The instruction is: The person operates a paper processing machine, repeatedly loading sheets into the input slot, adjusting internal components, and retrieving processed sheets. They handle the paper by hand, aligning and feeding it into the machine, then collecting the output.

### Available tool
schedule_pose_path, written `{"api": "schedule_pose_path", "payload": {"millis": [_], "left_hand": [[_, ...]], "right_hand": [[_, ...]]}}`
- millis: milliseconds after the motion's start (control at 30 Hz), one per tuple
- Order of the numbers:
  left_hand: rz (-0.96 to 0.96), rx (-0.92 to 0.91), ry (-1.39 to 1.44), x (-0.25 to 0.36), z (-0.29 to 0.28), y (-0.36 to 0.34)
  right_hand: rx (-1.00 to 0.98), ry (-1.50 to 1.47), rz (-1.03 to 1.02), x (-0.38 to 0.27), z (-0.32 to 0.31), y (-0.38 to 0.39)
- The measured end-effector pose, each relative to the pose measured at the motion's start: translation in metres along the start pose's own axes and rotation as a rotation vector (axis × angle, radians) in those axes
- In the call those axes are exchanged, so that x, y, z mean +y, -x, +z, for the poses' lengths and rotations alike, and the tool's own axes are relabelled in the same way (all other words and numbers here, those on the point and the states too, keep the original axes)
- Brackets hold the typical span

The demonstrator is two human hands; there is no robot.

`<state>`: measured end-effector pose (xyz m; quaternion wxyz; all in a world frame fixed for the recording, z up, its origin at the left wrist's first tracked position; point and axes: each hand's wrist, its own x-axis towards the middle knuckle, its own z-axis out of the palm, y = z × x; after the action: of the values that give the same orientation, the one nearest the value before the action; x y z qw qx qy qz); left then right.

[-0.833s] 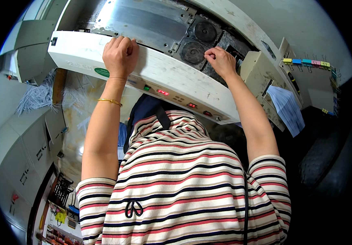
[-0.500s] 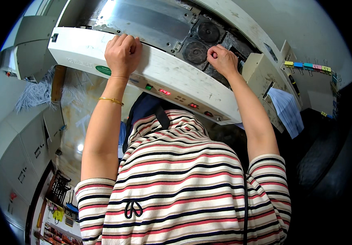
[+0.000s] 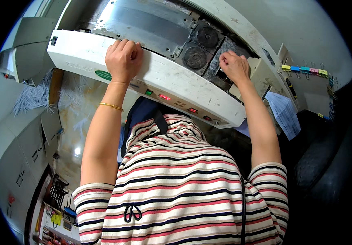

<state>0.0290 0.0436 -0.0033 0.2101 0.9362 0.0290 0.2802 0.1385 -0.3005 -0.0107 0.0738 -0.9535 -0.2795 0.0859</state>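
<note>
A long white machine (image 3: pixel 82 49) lies across the top of the view, its inside exposed. A smooth metal plate (image 3: pixel 143 28) fills its middle, with two dark round discs (image 3: pixel 194 57) to the right of it. My left hand (image 3: pixel 123 60) is closed over the inner edge of the front panel, its fingertips hidden. Past the discs, at the machine's right end, my right hand (image 3: pixel 235 67) hovers with fingers curled together. Whatever those fingers may hold is hidden. A beige block (image 3: pixel 257 73) sits just right of that hand.
The front panel carries a red lit display (image 3: pixel 164 97) and a green switch (image 3: pixel 148 92). Coloured binder clips (image 3: pixel 304 70) line a ledge at right, above a stack of pale blue sheets (image 3: pixel 283 116). Shredded paper (image 3: pixel 35 96) hangs at the left, near grey cabinets (image 3: pixel 21 151).
My right hand has moved right, away from the discs toward the beige block, leaving more of the discs in sight. My left hand keeps its place on the panel.
</note>
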Motion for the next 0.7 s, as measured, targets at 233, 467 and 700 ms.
{"api": "schedule_pose_path", "payload": {"millis": [233, 467, 700], "left_hand": [[0.008, -0.004, 0.010, 0.001, 0.000, -0.002], [0.002, -0.026, -0.001, 0.003, -0.002, -0.004], [0.013, -0.029, 0.016, 0.003, -0.005, -0.005]], "right_hand": [[-0.156, 0.425, -0.106, 0.022, -0.012, 0.012], [-0.043, -0.196, -0.031, -0.019, 0.004, -0.012], [-0.185, -0.478, 0.214, -0.042, 0.027, -0.033]]}}
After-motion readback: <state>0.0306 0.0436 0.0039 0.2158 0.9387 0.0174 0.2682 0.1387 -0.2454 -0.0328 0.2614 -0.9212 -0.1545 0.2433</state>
